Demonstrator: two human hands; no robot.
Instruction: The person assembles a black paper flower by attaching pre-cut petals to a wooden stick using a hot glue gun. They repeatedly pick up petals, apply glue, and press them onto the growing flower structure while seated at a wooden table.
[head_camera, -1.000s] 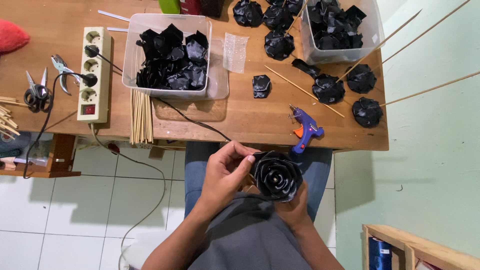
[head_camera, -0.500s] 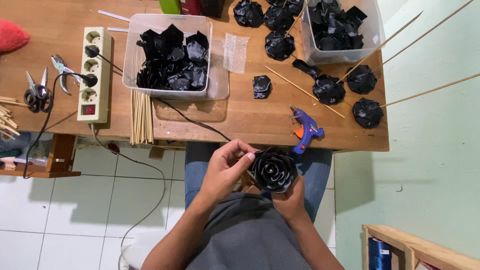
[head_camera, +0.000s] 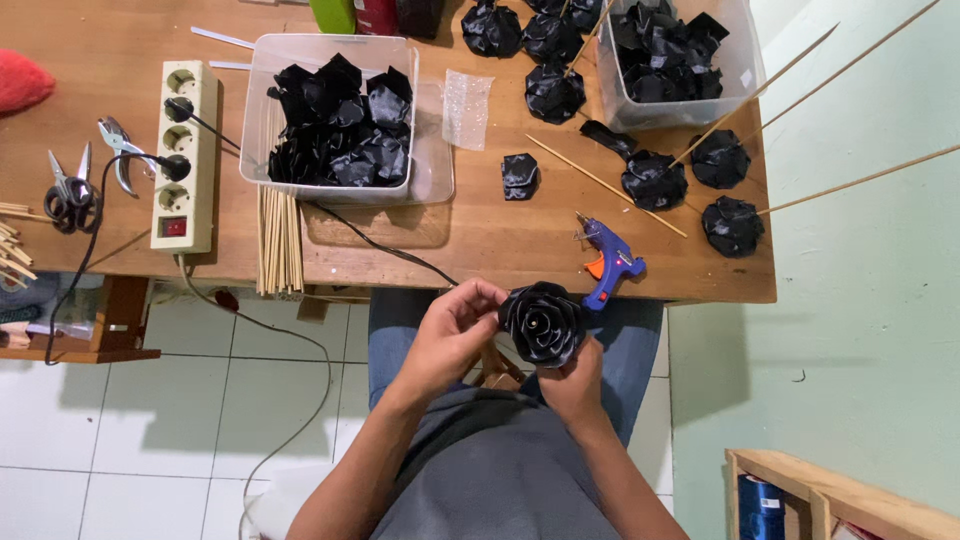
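A black rose made of shiny ribbon (head_camera: 543, 322) is held over my lap, just below the wooden table's front edge (head_camera: 480, 283). My right hand (head_camera: 573, 383) grips it from underneath, at its base. My left hand (head_camera: 455, 330) pinches an outer petal on the rose's left side with its fingertips. A blue glue gun (head_camera: 608, 262) lies on the table right above the rose, its black cord running left.
A clear tub (head_camera: 332, 120) of black petals and a second tub (head_camera: 680, 55) stand on the table. Finished black roses on long wooden sticks (head_camera: 655, 178) lie at right. A bundle of sticks (head_camera: 279, 240), a power strip (head_camera: 186, 155), scissors (head_camera: 66, 188) and pliers sit at left.
The rose and both hands have drifted slightly up and left toward the table edge. My left fingers have shifted along the rose's outer petal.
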